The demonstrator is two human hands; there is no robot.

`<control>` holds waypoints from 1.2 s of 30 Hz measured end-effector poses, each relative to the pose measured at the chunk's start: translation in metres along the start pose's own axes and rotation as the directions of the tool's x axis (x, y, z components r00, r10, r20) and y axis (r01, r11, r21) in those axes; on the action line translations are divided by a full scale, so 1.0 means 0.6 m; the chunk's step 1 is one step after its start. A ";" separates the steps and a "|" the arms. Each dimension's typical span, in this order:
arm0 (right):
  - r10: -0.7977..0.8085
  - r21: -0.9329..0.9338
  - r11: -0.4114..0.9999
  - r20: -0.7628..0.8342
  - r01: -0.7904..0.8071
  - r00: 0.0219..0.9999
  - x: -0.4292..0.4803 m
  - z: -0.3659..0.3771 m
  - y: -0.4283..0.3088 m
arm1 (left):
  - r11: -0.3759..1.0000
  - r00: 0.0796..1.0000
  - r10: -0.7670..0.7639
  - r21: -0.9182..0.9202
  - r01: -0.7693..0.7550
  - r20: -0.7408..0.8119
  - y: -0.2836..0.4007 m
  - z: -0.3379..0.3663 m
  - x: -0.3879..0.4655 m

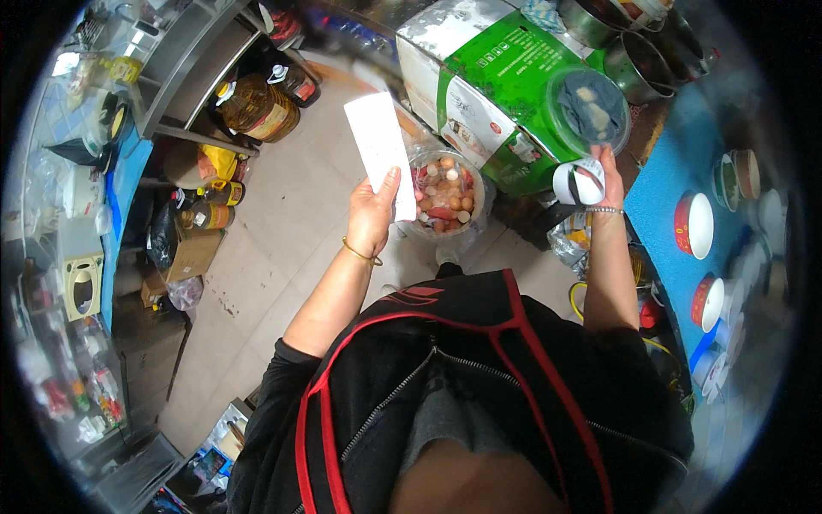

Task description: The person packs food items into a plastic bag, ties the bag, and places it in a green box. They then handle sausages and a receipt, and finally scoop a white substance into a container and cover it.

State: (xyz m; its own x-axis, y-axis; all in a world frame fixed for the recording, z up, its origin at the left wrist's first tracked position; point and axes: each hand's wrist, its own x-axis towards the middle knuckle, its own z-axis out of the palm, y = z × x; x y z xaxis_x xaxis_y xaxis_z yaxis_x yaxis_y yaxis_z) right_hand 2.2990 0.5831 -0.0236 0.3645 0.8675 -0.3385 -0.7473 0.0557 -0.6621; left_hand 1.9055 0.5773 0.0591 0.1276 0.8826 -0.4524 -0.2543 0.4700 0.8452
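Note:
My left hand (374, 212) pinches a long white paper slip (379, 138), thumb on top. Just beyond the slip, a round clear tub (447, 199) on the floor holds several brown eggs and eggshells. My right hand (609, 180) is raised, its fingertips meeting the near rim of a clear round plastic container (587, 109). Dark grey material and a few pale lumps show in that container. A curled white strip (568, 183), apparently paper, lies against my right palm. Whether these fingers grip the container or the strip is not clear.
A green and white cardboard box (494, 54) stands ahead, with metal pots (636, 67) behind it. Red and white bowls (693, 225) sit on the blue counter (661, 173) at right. Large oil bottles (260, 109) stand at left, near a cardboard carton (196, 254).

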 end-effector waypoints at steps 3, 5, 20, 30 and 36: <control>0.013 -0.072 0.997 -0.053 -0.017 0.999 0.028 -0.002 -0.006 | 1.000 0.999 -0.015 0.002 0.015 0.046 0.005 -0.002 -0.002; 0.020 -0.100 0.995 -0.067 -0.027 0.998 0.040 0.003 -0.008 | 0.999 0.997 -0.032 0.007 0.032 0.065 0.007 -0.003 -0.003; -0.299 -0.461 0.875 -0.276 0.147 0.914 -0.074 0.064 -0.016 | 0.999 0.989 -0.042 0.021 0.040 0.143 -0.015 -0.001 0.000; -0.057 -0.555 0.715 0.559 0.424 0.827 -0.203 0.251 0.152 | 0.795 0.841 -0.011 -0.505 0.336 0.542 -0.035 0.043 -0.008; 0.027 -0.583 0.716 0.572 0.384 0.819 -0.223 0.245 0.177 | 0.861 0.936 0.069 -0.495 0.119 0.344 -0.025 0.021 0.005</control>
State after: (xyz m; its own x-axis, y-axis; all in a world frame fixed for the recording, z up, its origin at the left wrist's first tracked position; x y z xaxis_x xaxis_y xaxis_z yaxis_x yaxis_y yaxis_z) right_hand 2.0893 0.5458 0.0495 -0.0395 0.9954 0.0875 -0.0717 0.0845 -0.9938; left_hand 1.9220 0.5732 0.0487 0.4320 0.8612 -0.2678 -0.6783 0.5059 0.5329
